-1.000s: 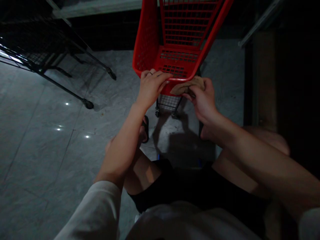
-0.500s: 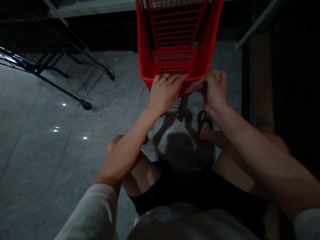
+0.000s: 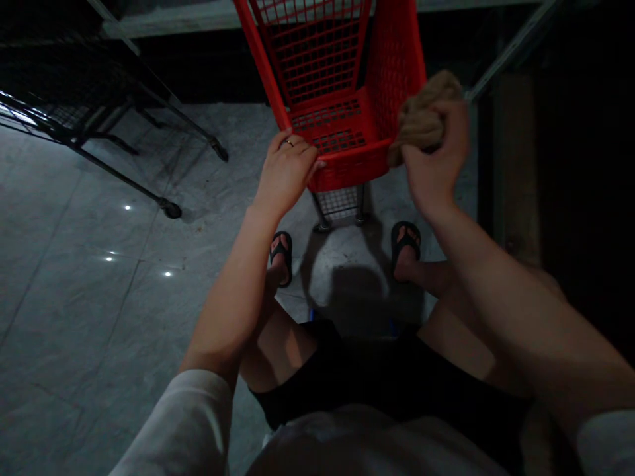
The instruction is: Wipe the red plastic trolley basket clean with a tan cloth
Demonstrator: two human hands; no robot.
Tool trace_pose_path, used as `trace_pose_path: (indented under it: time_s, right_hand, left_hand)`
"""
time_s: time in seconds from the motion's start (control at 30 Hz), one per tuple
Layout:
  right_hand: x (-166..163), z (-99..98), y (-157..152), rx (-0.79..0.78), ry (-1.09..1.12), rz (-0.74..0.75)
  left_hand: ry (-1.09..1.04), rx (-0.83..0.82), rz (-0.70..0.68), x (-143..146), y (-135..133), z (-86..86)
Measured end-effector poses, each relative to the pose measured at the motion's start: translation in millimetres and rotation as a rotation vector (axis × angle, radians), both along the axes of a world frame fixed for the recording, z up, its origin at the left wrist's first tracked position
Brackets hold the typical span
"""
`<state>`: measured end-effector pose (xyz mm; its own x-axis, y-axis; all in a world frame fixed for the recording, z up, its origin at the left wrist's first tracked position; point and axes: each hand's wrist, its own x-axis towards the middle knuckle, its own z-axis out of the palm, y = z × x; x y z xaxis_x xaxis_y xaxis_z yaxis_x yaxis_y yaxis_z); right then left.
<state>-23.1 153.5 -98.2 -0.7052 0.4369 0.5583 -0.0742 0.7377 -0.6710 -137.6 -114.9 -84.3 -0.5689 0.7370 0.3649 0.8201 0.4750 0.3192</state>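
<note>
A red plastic shopping cart [image 3: 342,86] stands in front of me on small wheels, its basket bare inside. My left hand [image 3: 286,170], with a ring on one finger, is closed over the near rim at the cart's left corner. My right hand [image 3: 436,162] is closed round a bunched brown cloth [image 3: 421,116] and presses it against the cart's right outer side, near the top of the near corner. I am seated, and my feet in dark sandals rest on the floor either side of the cart's wheels.
A black wire rack [image 3: 74,99] on casters stands at the upper left. A dark wooden post [image 3: 516,158] and shelving run along the right. The floor [image 3: 74,277] is grey glossy tile with light spots. A pale ledge [image 3: 173,16] crosses the top.
The cart has turned, its far end swinging left. My right hand has risen with the cloth from the near rim to the cart's right side. My left hand stays on the rim.
</note>
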Motion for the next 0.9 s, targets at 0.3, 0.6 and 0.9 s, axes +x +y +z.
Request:
trace_pose_path:
  time_s: [0.3, 0.6, 0.9]
  right_hand:
    - [-7, 23.5, -45, 0.245, -0.273, 0.135]
    - [-16, 36.7, -2, 0.249, -0.323, -0.007]
    - [7, 33.2, -43, 0.245, -0.277, 0.163]
  left_hand:
    - [-0.056, -0.053, 0.054, 30, 37, 5.5]
    - [-0.008, -0.069, -0.038, 8, 24, 13.4]
    - [-0.001, -0.114, -0.010, -6, 17, 24.8]
